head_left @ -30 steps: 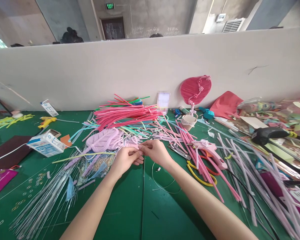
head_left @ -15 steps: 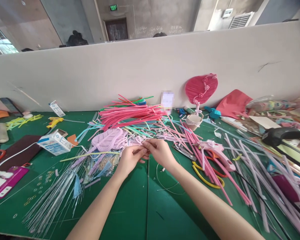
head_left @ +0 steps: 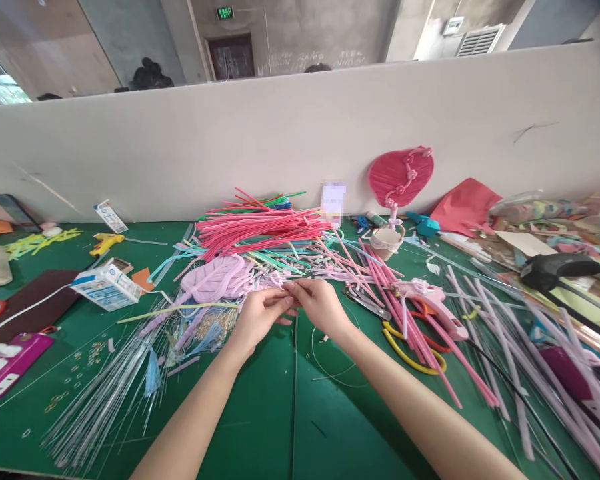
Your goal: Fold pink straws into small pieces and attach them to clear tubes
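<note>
At the middle of the green tabletop (head_left: 260,413), we hold both hands together above the surface. Our left hand (head_left: 264,315) and right hand (head_left: 321,303) meet at the fingertips, with the fingers bent inward. We cannot tell whether the fingers of either hand grasp a part, since the contact area is hidden.

Just left of our left hand, toward the far side, lies the lilac leaf-shaped piece (head_left: 214,280). Farther back rests the bundle of red stems (head_left: 265,230). Near left, we have the bundle of thin wires (head_left: 100,400) and a blue tassel (head_left: 153,377). To the right, the pink glue gun (head_left: 433,303) lies beside the yellow-handled scissors (head_left: 399,354). Far right, a red fan (head_left: 400,179) stands upright at a cup (head_left: 386,245).
</note>
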Demonstrator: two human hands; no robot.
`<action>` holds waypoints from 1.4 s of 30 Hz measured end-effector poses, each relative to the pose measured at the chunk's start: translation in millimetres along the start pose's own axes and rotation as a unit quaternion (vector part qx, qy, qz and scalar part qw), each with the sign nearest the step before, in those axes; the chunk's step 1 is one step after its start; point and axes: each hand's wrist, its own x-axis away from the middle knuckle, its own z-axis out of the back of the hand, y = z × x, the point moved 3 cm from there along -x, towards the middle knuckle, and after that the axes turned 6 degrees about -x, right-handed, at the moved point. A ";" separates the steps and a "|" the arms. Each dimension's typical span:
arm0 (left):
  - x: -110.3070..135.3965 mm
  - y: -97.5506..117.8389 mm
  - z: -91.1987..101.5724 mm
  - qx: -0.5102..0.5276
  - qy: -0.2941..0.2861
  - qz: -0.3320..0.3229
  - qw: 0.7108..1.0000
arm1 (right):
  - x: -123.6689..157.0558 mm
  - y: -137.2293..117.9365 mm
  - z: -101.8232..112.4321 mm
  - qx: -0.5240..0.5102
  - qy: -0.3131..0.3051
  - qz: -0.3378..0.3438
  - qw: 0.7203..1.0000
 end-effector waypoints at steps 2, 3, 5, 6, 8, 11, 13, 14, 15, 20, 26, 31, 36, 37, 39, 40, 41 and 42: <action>1.8 2.1 -1.0 0.008 -0.001 0.003 1.000 | -0.6 -0.7 0.3 -0.002 0.003 0.001 1.000; 2.7 3.0 -1.3 0.012 -0.001 0.004 1.000 | -0.8 -0.6 0.3 -0.004 0.004 0.000 1.000; 3.9 4.1 -1.4 0.019 0.001 0.006 1.000 | -0.8 0.2 -0.5 -0.008 0.004 -0.003 1.000; 4.2 4.5 -1.3 0.021 0.003 0.005 1.000 | -0.6 0.8 -1.3 -0.017 -0.001 -0.008 1.000; 4.2 5.0 -0.6 0.019 0.011 -0.001 1.000 | 0.4 1.7 -3.5 -0.048 -0.021 -0.015 0.999; 3.9 5.5 -0.2 0.011 0.017 -0.006 1.000 | 1.9 0.6 -5.1 -0.069 -0.040 -0.013 0.997; 4.1 5.3 -0.8 0.014 0.006 0.002 1.000 | 1.9 -0.6 -4.2 -0.055 -0.031 -0.008 0.998; 4.4 5.1 -1.1 0.018 0.000 0.006 1.000 | 1.6 -1.0 -3.5 -0.048 -0.025 -0.007 0.999; 4.8 5.1 -1.2 0.022 -0.005 0.008 1.000 | 1.1 -1.2 -2.7 -0.043 -0.019 -0.004 0.999; 6.3 5.5 -1.7 0.049 -0.021 0.000 0.999 | -2.5 1.3 0.4 -0.028 -0.003 0.016 0.999; 3.2 3.6 -2.6 0.058 -0.024 -0.002 0.998 | -3.0 5.8 -0.1 -0.035 -0.009 0.008 0.999; 3.0 3.5 -2.1 0.059 -0.002 -0.009 0.998 | -1.8 3.7 -1.1 -0.044 -0.032 -0.010 0.998; 6.8 5.7 -5.4 0.076 -0.003 0.004 0.997 | -3.3 5.9 -0.3 -0.056 -0.030 -0.003 0.998; 7.3 6.2 -5.9 0.082 0.000 0.003 0.997 | -3.5 6.4 -0.4 -0.060 -0.032 -0.001 0.998; 7.7 7.2 -7.2 0.096 -0.002 -0.002 0.995 | -3.5 6.8 -0.4 -0.055 -0.028 0.004 0.998; 7.8 7.5 -7.8 0.101 -0.005 -0.006 0.995 | -3.3 6.4 -0.2 -0.046 -0.024 0.007 0.999; 7.8 7.8 -8.3 0.103 -0.009 -0.009 0.995 | -3.1 5.8 -0.1 -0.037 -0.019 0.009 0.999; 7.8 7.9 -8.5 0.103 -0.012 -0.010 0.995 | -2.8 5.0 0.1 -0.028 -0.015 0.012 0.999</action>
